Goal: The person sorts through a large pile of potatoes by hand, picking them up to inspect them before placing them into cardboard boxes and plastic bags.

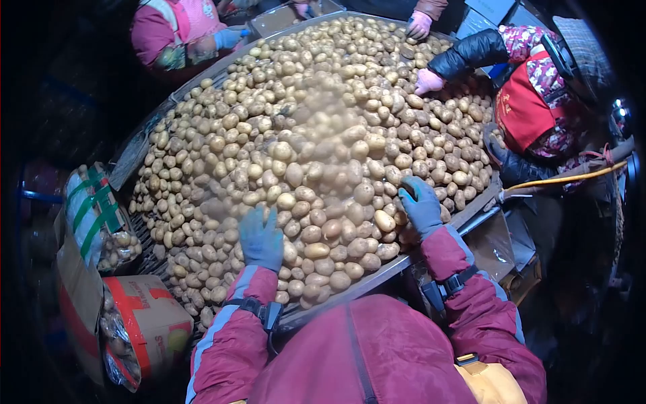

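Item: round metal sorting table (471,210), heaped with small tan potatoes (316,155). The middle of the heap is blurred and single potatoes cannot be told apart there. The table's rim at 6 o'clock is cut off by the wearer's maroon padded jacket (377,350); the surroundings at 9 and 3 o'clock are lost in darkness.

Left hand (262,239), blue-gloved: laid flat on the potatoes at 7 o'clock of the heap, fingers together and stretched toward 12 o'clock, clamped on nothing. Potatoes are touched under the palm and lie all around the fingertips.

Right hand (420,204), blue-gloved: set at the table's 4 o'clock edge, fingers curled over a dark potato (406,190) that is mostly hidden by them; whether it is truly gripped cannot be told. A pale oval potato (384,220) lies just beside the hand at its 8 o'clock.

Co-workers: a pink-gloved hand (428,81) on a black sleeve is rested on the heap at 2 o'clock; another pink-gloved hand (419,25) is seen at 1 o'clock; a person in a pink jacket (176,30) is cut off at 11 o'clock.

Beside the table at 8 o'clock: a red-and-white cardboard box (151,320) and a green-striped sack (94,215), both holding potatoes, partly shadowed.
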